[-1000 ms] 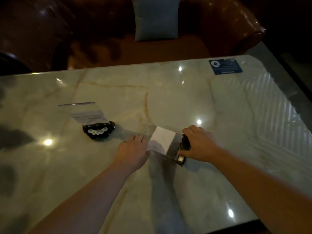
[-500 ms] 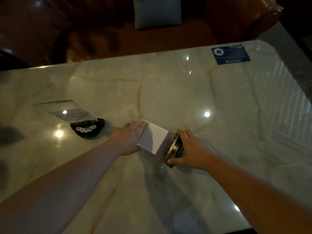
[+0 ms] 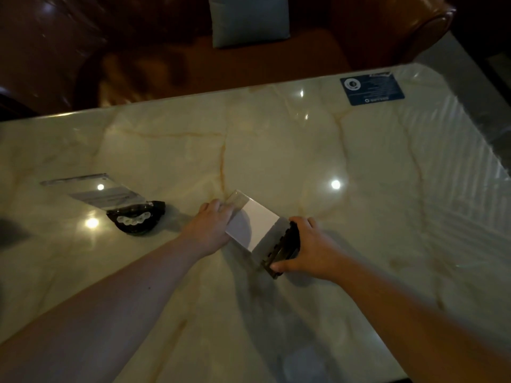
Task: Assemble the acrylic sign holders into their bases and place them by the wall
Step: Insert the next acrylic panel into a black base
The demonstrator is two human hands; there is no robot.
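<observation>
Bench (image 3: 359,217) wide, bare to right and front; far edge well apart. Assembled holder (image 3: 110,194) stands left, clear of hands. Acrylic panel (image 3: 253,226) mid-bench, left hand (image 3: 213,228) gripping its end, right hand (image 3: 309,247) clamping dark base (image 3: 287,244). Risk: skewed push jams panel, glossy acrylic slips.

The worktop (image 3: 276,150) looks like smooth, shiny stone with thin orange veins, and lamps glint on it. The sign holder (image 3: 250,226) is clear, shiny plastic around a flat white sheet. Its base (image 3: 290,241) is dark. The sofa (image 3: 387,29) looks like glossy brown leather, and the cushion (image 3: 249,20) like soft cloth.
</observation>
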